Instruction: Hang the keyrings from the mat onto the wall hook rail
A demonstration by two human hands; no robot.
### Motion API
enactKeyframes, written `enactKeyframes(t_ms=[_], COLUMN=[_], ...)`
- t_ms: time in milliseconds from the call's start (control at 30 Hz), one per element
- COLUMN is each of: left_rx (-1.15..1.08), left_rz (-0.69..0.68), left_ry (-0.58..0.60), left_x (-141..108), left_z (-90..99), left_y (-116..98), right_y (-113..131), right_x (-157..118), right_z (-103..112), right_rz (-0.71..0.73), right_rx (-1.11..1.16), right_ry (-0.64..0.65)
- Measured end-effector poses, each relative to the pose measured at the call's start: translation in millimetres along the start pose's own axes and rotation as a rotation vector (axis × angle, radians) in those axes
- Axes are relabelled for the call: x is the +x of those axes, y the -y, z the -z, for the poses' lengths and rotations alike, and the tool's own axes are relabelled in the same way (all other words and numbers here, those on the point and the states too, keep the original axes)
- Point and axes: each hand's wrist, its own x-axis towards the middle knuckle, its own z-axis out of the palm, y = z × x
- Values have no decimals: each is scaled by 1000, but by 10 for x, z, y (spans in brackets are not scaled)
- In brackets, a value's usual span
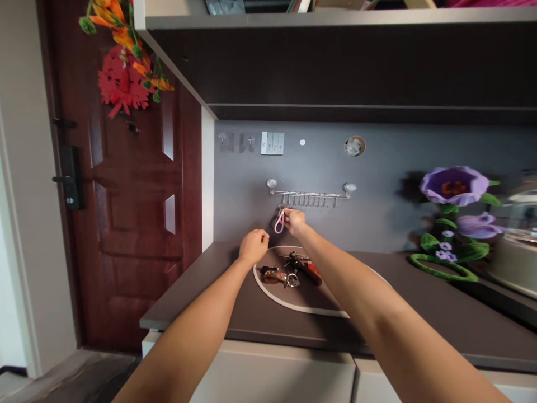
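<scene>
My right hand (pixel 295 221) is closed in a pinch on a key ring with a pink loop strap (pixel 279 222), just below the left end of a clear hook rail (pixel 310 195) on the wall. A dark piece hangs beside the strap, its kind unclear. Whether the ring sits on a hook is too small to tell. To the left and lower, my left hand (pixel 254 245) is curled closed; anything in its fingers is hidden. Between my arms, a brown mat with a pale edge (pixel 289 305) bears a bunch of keys (pixel 274 276) and a dark red key case (pixel 308 271).
A purple plush flower (pixel 455 187) stands on the right of the counter (pixel 251 319), by a pale appliance (pixel 520 252). A dark shelf (pixel 335 67) overhangs the wall. Left is a red-brown door (pixel 138 224) with flowers (pixel 123 36) hanging before it.
</scene>
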Motion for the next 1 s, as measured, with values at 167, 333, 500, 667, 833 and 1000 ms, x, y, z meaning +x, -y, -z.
enactKeyframes(t_ms=[167,333,500,667,833,1000], left_rx=[-107,-320,-489,-693,-808,-791], left_rz=[32,163,217,273,278,218], left_ry=[-2,15,53,145,268,432], left_x=[13,21,25,32,3,-21], left_z=[-34,-73,-71,-55,10,71], left_y=[32,75,74,58,48,87], right_y=[-39,-58,-57,-71,-111,-141], right_x=[13,11,-56,-201,-377,-594], right_z=[41,103,189,287,405,557], right_rz=[16,5,-2,-51,-119,-151], right_rx=[-42,-97,-120,-47,5,-95], right_ry=[39,91,138,214,173,212])
